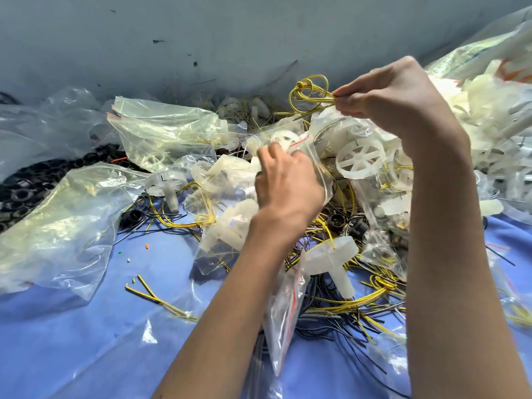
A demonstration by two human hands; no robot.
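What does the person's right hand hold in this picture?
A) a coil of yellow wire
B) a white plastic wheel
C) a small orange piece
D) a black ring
A: the right hand pinches the coil of yellow wire above the pile, while the left hand grips the clear zip bag.

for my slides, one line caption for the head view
The right hand pinches a coiled yellow wire bundle while the left hand grips a clear plastic zip bag.
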